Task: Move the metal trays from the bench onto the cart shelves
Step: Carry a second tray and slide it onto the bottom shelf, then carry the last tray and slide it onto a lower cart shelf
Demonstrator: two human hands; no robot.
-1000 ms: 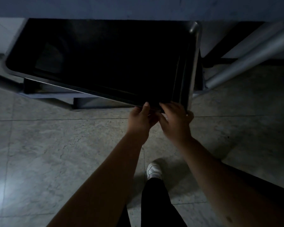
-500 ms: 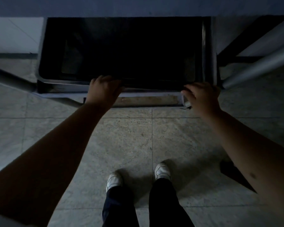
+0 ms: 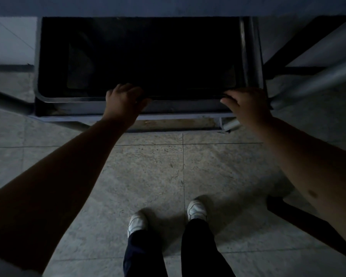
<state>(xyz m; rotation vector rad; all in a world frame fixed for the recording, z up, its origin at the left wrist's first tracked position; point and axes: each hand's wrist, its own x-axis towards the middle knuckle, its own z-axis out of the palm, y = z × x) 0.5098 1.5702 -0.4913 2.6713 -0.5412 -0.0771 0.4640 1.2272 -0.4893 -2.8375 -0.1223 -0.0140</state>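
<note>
Both hands rest on the near rim of a dark metal tray (image 3: 140, 56): the left hand (image 3: 122, 100) curls its fingers over the edge near the middle, the right hand (image 3: 246, 103) lies on the right front corner with fingers bent; whether either fully grasps the rim cannot be told in the dim light. The tray sits level on a low cart shelf (image 3: 88, 111) framed by metal tubing (image 3: 316, 76). Below, white shoes (image 3: 137, 222) stand on a tiled floor (image 3: 148, 172).
</note>
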